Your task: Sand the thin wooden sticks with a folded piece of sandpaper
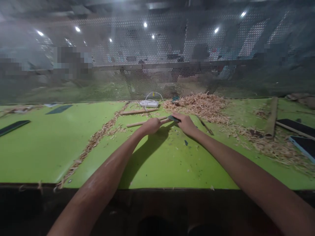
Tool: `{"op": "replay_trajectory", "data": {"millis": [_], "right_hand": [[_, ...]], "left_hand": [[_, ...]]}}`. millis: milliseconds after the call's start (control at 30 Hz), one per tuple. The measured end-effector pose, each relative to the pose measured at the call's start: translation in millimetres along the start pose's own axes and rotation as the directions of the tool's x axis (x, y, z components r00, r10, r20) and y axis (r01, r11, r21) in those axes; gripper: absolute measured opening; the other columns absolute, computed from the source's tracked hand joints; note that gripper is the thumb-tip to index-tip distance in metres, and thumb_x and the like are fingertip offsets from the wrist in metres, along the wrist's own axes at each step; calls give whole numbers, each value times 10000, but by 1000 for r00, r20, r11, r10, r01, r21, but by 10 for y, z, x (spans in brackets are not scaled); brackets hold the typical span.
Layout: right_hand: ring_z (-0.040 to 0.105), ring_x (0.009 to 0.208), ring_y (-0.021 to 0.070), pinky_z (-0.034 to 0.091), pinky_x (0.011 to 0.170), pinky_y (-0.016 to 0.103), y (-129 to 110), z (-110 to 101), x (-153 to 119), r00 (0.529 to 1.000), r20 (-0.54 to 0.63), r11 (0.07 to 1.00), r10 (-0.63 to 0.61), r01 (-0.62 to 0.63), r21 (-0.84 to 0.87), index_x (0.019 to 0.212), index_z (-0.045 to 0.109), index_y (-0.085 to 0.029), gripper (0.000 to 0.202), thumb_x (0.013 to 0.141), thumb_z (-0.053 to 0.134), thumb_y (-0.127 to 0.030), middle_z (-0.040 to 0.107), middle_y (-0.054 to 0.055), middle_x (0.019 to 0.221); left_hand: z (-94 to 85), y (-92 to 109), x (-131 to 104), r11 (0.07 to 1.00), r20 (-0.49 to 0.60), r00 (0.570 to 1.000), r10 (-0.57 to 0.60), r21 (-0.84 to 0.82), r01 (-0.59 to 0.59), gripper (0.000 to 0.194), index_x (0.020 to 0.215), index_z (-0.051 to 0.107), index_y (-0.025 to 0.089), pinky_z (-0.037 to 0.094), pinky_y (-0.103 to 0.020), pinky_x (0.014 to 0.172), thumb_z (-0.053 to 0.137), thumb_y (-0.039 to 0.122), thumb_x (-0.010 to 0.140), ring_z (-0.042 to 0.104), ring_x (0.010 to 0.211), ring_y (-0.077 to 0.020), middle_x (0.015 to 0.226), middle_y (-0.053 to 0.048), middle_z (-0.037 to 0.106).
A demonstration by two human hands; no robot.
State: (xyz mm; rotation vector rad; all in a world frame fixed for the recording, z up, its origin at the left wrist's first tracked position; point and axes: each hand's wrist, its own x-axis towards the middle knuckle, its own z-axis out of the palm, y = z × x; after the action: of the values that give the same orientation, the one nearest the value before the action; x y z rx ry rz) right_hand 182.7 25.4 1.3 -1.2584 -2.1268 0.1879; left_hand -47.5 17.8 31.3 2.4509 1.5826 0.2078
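Observation:
My left hand (pixel 152 125) is closed around a slim wooden stick (pixel 135 125), which juts out to the left of the fist. On the right, my right hand (pixel 185 124) pinches a small dark grey-green piece of sandpaper (pixel 173 118) against the stick's other end. Both hands are near each other, just above the green tabletop (pixel 157 167). A thin dark tool (pixel 204 125), its kind unclear, lies right of my right hand. Behind my left hand rests another strip of wood (pixel 139 112).
Wood shavings (pixel 201 105) are heaped at the back. A white power strip (pixel 149 104) with a cable stands before the perforated screen (pixel 152 72). Dark-faced boards (pixel 299 127) and a wooden bar (pixel 272 118) lie right. A dark sheet (pixel 59 109) and dark strip (pixel 14 127) lie left.

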Motion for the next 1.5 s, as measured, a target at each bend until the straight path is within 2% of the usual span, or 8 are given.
{"op": "replay_trajectory", "data": {"millis": [133,333,500,700,867,1033,1233,1500], "right_hand": [[696,1319,285,511,1201,481,-39,-1,4,999,31,994,40,-37,-105,1299,833,-195,576,860,576,74,785,109,1374],[705,1342,272,516,1203,460,-135,30,-56,994,63,992,-89,94,-81,1313,827,-253,491,915,651,-25,768,78,1411],[790,1165,287,601,1094,497,-126,0,-64,997,39,991,70,-65,-117,1215,858,-244,417,946,621,-32,837,82,1237],[721,1319,273,517,1199,431,-219,17,-82,992,65,994,-106,105,21,1244,854,-243,419,910,685,-57,792,54,1368],[803,1051,258,614,1019,428,-219,-69,-79,994,72,995,83,-78,-62,1251,853,-256,515,929,568,27,846,57,1217],[743,1280,279,541,1180,473,-287,-17,-132,991,67,989,-114,108,97,1254,855,-292,438,917,678,-77,823,34,1291],[791,1188,270,575,1151,532,-74,-93,-118,992,54,992,113,-115,49,1273,837,-319,490,937,608,-45,828,33,1250],[717,1338,257,516,1226,493,-138,-50,-162,997,79,986,-13,0,167,1335,806,-326,538,896,687,-38,741,4,1436]], "left_hand": [[9,4,-9,1000,3,1000,-7,-20,7,469,652,561,185,358,-300,564,426,306,1084,499,540,-161,666,-85,604],[29,-25,-2,1000,-8,1000,1,-24,-2,505,649,552,194,362,-294,594,401,356,1103,510,579,-165,668,-64,588],[22,-22,0,1000,33,999,-13,9,13,413,675,583,187,375,-293,598,468,293,1058,512,574,-166,668,-59,581],[61,-33,-15,999,-3,1000,30,-16,-30,496,703,636,172,371,-289,579,394,368,1089,502,571,-165,652,-64,584],[42,2,-37,997,-26,999,38,66,-36,495,754,708,155,357,-286,549,415,362,1095,492,534,-154,641,-76,598],[10,69,-105,991,-37,999,37,128,-32,433,863,756,154,367,-258,559,442,339,1097,542,581,-156,714,-85,670],[-58,115,-135,994,-24,1000,19,107,-16,472,801,735,134,371,-284,565,455,358,1108,502,541,-148,703,-96,650],[-118,-22,-117,992,-26,998,54,113,-51,439,785,707,142,338,-287,600,501,360,1106,534,599,-157,746,-88,685]]}}
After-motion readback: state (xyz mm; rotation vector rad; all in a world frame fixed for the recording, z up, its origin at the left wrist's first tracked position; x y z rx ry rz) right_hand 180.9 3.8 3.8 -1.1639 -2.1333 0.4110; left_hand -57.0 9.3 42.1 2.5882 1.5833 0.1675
